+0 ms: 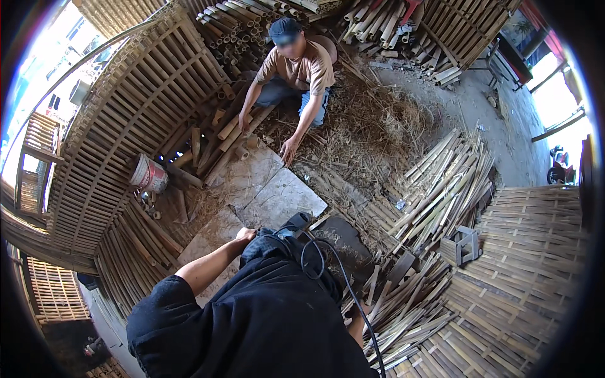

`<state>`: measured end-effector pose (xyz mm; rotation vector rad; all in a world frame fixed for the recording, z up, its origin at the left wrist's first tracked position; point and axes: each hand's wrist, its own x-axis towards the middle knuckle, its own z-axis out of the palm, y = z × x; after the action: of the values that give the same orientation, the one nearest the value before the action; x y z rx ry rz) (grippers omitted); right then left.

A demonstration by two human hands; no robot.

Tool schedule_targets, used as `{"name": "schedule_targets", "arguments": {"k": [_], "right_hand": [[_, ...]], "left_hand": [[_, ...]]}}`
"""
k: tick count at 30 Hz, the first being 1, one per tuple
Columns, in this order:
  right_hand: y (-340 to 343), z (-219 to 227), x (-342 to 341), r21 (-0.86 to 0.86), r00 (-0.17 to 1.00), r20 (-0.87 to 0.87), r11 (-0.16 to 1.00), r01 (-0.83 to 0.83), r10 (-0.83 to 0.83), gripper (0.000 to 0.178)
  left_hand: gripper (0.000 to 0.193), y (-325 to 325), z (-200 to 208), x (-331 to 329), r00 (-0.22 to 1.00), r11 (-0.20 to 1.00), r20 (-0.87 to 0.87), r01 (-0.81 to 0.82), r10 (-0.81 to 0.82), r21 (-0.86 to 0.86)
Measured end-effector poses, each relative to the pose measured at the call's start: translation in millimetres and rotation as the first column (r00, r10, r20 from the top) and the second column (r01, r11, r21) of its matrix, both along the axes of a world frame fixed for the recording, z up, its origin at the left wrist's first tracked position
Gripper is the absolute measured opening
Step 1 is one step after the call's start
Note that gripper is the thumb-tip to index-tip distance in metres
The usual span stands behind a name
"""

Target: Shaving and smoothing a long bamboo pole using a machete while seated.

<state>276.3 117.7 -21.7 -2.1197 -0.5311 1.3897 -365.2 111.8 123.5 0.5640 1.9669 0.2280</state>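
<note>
My left hand (244, 235) rests against the dark cloth at my lap, its fingers mostly hidden in the folds. Down by my right side, my right hand (360, 309) is beside a pile of split bamboo strips (409, 315); my torso covers part of that arm, and its fingers are too hidden to read. A black cable (343, 261) runs from a dark device (296, 223) at my waist past my right arm. Flat grey boards (283, 195) lie on the ground in front of me.
Across from me a person (299, 69) squats, one hand reaching toward the boards. Bamboo strips (447, 183) are heaped at the right, near a small grey stool (465, 246) and woven bamboo panels (517, 264). A white-and-red bucket (150, 175) stands by the left slatted bamboo panel (126, 120).
</note>
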Motion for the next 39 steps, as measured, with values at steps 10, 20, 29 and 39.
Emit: {"name": "schedule_targets", "arguments": {"k": [10, 20, 29, 39], "right_hand": [[53, 66, -78, -0.2, 0.954, -0.034, 0.933, -0.298, 0.297, 0.021], [29, 65, -60, -0.379, 0.832, 0.096, 0.793, -0.477, 0.546, 0.027], [52, 68, -8, -0.39, 0.687, 0.301, 0.743, -0.544, 0.661, 0.035], [65, 74, -33, -0.082, 0.92, 0.183, 0.938, -0.336, 0.346, 0.022]], "left_hand": [[0.067, 73, 34, -7, 0.94, 0.955, -0.167, 0.296, -0.296, -0.03], [0.043, 177, 50, 143, 0.81, 0.838, -0.233, 0.543, -0.538, -0.048], [0.049, 165, 62, 131, 0.772, 0.772, -0.048, 0.635, -0.634, 0.03], [0.054, 17, 52, -37, 0.912, 0.921, -0.264, 0.36, -0.314, 0.148]]}}
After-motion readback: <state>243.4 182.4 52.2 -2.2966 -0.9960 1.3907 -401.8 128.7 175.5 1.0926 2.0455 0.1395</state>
